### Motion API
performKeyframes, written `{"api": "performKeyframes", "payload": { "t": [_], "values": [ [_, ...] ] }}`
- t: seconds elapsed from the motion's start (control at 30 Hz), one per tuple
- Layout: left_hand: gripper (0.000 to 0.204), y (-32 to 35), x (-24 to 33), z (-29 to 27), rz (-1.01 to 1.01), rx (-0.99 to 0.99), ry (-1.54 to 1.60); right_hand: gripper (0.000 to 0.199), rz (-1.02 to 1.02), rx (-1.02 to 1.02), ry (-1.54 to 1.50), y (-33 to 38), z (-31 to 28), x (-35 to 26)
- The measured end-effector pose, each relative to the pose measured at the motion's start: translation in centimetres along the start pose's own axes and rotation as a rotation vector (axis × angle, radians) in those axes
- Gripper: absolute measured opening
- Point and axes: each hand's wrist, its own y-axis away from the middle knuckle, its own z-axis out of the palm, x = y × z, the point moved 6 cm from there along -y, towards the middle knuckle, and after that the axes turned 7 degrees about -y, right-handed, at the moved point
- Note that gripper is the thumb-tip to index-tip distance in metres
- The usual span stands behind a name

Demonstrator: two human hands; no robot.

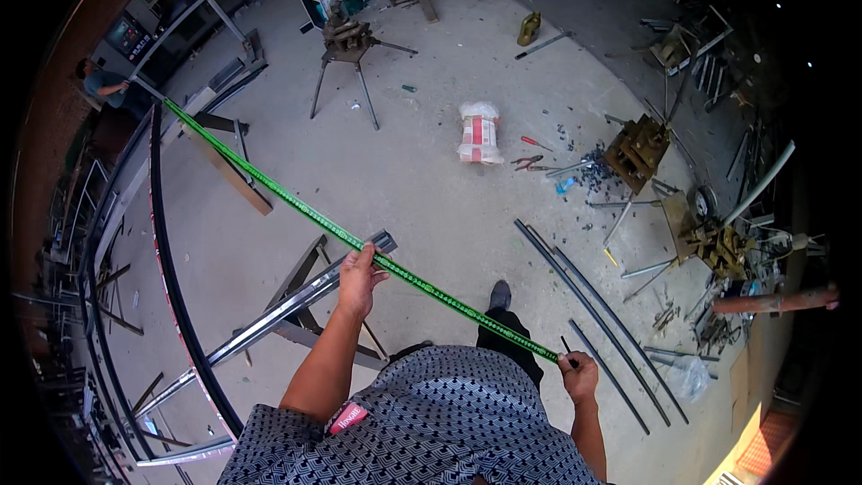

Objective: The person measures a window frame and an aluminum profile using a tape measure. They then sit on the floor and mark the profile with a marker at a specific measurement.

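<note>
A long green tape measure blade (449,302) runs slantwise in front of me, from the upper left down to my right. My left hand (357,280) is closed on it about midway, with the thumb on top. At its near right end my right hand (578,375) pinches it, and a thin dark stick-like piece pokes up beside those fingers. Below my left hand a shiny metal profile (296,299) rests on a dark trestle (301,274). At the far left another person (106,88) stands by the tape's far end; what that person's hands hold is too small to tell.
Long dark frame bars (171,269) stand on the left. Several dark tubes (603,314) lie on the floor at right. Ahead are a wrapped white-and-red package (480,133), pliers (530,163), a screwdriver (535,142) and a tripod stand (348,52). Rusty machines (639,153) stand at right.
</note>
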Motion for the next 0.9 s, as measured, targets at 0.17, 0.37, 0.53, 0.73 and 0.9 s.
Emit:
{"api": "performKeyframes", "payload": {
  "t": [0.17, 0.37, 0.53, 0.73, 0.9],
  "values": [
    [0.025, -0.8, 2.2, 1.9, -0.006, 0.228, 0.067, 0.026, -0.038, -0.174, 0.002, -15.5, -3.0, -4.4],
    [0.026, -2.5, 5.4, 0.8, 0.035, 0.483, 0.082, 0.022, -0.276, -0.344, 0.046, -32.2, -1.8, -12.0],
    [0.025, -6.4, 6.2, -1.5, 0.04, 0.592, 0.195, 0.024, -0.391, -0.461, 0.116, -39.6, 2.4, -20.0],
    [0.025, -16.7, 9.3, -3.8, 0.04, 0.65, 0.27, 0.026, -0.288, -0.48, 0.162, -47.5, 8.4, -22.9],
    [0.028, -23.0, 14.4, -6.1, 0.08, 0.689, 0.289, 0.027, -0.347, -0.536, 0.168, -53.7, 11.6, -31.4]
  ]
}}
